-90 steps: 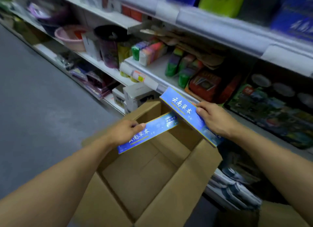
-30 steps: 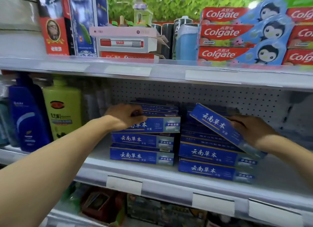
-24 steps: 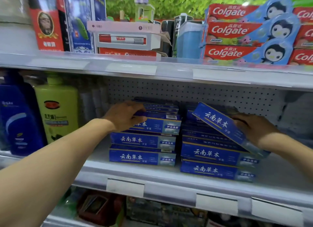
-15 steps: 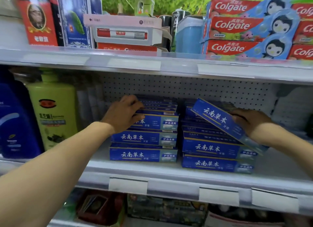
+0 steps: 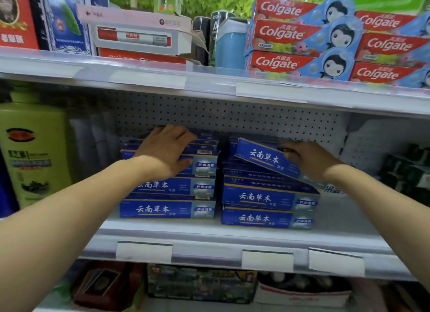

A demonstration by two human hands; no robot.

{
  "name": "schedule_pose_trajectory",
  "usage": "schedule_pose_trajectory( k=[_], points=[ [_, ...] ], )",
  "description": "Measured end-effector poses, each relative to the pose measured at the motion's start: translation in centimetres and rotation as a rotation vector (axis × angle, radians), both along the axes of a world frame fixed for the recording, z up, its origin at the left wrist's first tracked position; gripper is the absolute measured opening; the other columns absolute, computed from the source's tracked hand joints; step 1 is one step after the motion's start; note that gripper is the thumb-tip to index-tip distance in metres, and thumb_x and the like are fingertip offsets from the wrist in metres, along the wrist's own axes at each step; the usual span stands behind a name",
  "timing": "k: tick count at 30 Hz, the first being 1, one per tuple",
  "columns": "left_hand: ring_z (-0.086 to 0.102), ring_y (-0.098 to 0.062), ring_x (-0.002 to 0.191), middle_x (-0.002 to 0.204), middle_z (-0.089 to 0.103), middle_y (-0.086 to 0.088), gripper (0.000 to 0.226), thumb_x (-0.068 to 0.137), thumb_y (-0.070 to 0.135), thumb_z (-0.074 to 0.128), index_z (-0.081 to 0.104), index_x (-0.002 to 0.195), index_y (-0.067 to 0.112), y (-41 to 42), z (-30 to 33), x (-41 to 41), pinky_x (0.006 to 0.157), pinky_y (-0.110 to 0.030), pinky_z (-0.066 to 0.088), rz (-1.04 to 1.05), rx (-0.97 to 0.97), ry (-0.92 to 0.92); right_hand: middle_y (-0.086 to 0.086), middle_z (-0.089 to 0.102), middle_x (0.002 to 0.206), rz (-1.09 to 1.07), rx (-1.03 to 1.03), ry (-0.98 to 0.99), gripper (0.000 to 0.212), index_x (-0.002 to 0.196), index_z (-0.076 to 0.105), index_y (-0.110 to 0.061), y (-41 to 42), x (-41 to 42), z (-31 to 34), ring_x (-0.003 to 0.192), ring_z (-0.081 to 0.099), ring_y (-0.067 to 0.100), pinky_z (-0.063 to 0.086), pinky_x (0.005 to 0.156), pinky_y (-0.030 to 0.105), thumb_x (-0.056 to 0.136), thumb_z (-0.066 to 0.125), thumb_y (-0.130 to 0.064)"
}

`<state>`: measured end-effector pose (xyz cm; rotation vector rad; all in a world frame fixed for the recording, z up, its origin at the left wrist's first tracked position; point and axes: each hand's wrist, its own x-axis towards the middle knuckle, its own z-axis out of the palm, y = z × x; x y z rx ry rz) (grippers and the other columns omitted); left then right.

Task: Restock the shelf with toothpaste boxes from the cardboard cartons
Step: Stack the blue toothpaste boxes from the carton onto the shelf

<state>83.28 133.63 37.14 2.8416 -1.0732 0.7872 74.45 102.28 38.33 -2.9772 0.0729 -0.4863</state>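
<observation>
Toothpaste boxes are going onto the middle shelf (image 5: pixel 209 236): my left hand (image 5: pixel 166 148) is lying flat, fingers straight, on the top box of the left stack (image 5: pixel 167 188), while my right hand (image 5: pixel 307 159) is gripping a tilted box (image 5: pixel 265 159), fingers curled round its far end, above the right stack (image 5: pixel 267 200). I am judging this the placing step; next I should be levelling that box, squaring it with those beneath, then letting go.
</observation>
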Motion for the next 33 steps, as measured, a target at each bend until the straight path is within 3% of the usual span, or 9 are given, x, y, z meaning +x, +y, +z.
schedule_pose_trajectory(
  k=[3,6,10,15,18,22,25,29,33],
  points=[
    [0.024,-0.019,0.131,0.144,0.029,0.002,0.059,0.091,0.045,0.051,0.029,0.142,0.025,-1.6,0.1,-0.8,0.105,-0.033,0.022,0.001,0.018,-0.002,0.012,0.060,0.124,0.079,-0.001,-0.005,0.033,0.131,0.051,-0.016,-0.5,1.9,0.1,0.104,0.058,0.030,0.048,0.090,0.043,0.101,0.039,-0.024],
    [0.024,-0.019,0.132,0.145,0.029,0.003,0.060,0.091,0.045,0.052,0.029,0.142,0.025,-2.8,0.4,-1.3,0.105,-0.033,0.022,0.022,0.031,-0.002,0.009,0.055,0.132,0.126,-0.006,-0.002,0.037,0.136,0.048,-0.016,-1.1,4.0,0.0,0.111,0.055,0.028,0.044,0.088,0.030,0.100,0.041,-0.023],
    [0.023,-0.019,0.132,0.145,0.029,0.003,0.059,0.091,0.045,0.051,0.028,0.142,0.026,-3.8,0.9,-1.6,0.107,-0.034,0.022,0.060,0.050,0.012,0.011,0.050,0.138,0.166,-0.036,0.017,0.038,0.137,0.047,-0.018,-1.4,6.0,-0.4,0.119,0.050,0.029,0.041,0.099,0.039,0.100,0.042,-0.024],
    [0.023,-0.021,0.133,0.146,0.028,0.002,0.059,0.092,0.045,0.049,0.027,0.142,0.026,-5.4,1.2,-1.9,0.108,-0.035,0.021,0.107,0.063,0.021,0.011,0.046,0.139,0.185,-0.160,-0.043,0.039,0.138,0.046,-0.016,-1.6,6.8,-1.8,0.124,0.042,0.028,0.031,0.096,0.029,0.100,0.042,-0.019],
    [0.023,-0.022,0.133,0.146,0.028,0.001,0.059,0.092,0.046,0.048,0.027,0.142,0.025,-6.2,1.1,-2.0,0.108,-0.035,0.021,0.124,0.062,0.012,0.010,0.041,0.140,0.211,-0.197,-0.123,0.037,0.135,0.050,-0.018,-2.0,6.9,-2.2,0.125,0.035,0.030,0.027,0.096,0.030,0.098,0.045,-0.016],
    [0.021,-0.022,0.134,0.146,0.027,0.000,0.057,0.092,0.044,0.049,0.028,0.141,0.024,-7.1,1.1,-2.2,0.108,-0.035,0.021,0.144,0.073,0.022,0.011,0.026,0.147,0.198,-0.178,-0.089,0.049,0.139,0.044,-0.024,-2.3,6.0,-1.9,0.132,0.023,0.031,0.024,0.106,0.035,0.092,0.056,-0.012],
    [0.022,-0.022,0.133,0.145,0.028,0.000,0.057,0.091,0.044,0.050,0.029,0.140,0.023,-7.8,1.3,-2.4,0.106,-0.036,0.022,0.147,0.080,0.032,0.009,0.026,0.146,0.195,-0.161,-0.048,0.060,0.144,0.034,-0.022,-2.6,4.4,-1.5,0.132,0.022,0.028,0.024,0.108,0.032,0.090,0.060,-0.018],
    [0.022,-0.022,0.133,0.144,0.030,0.000,0.058,0.091,0.044,0.052,0.029,0.141,0.025,-8.7,1.8,-3.0,0.107,-0.036,0.021,0.119,0.074,0.055,0.006,0.028,0.147,0.183,-0.134,-0.031,0.063,0.145,0.030,-0.020,-2.5,1.2,-0.8,0.133,0.021,0.024,0.023,0.108,0.031,0.090,0.060,-0.022],
    [0.023,-0.023,0.134,0.145,0.030,-0.002,0.061,0.091,0.044,0.052,0.027,0.143,0.025,-9.7,2.4,-4.1,0.108,-0.038,0.022,0.061,0.087,0.054,0.000,0.017,0.155,0.105,-0.104,0.006,0.063,0.147,0.027,-0.022,-2.0,-2.3,-0.5,0.142,0.011,0.021,0.015,0.116,0.032,0.091,0.057,-0.030]
  ],
)
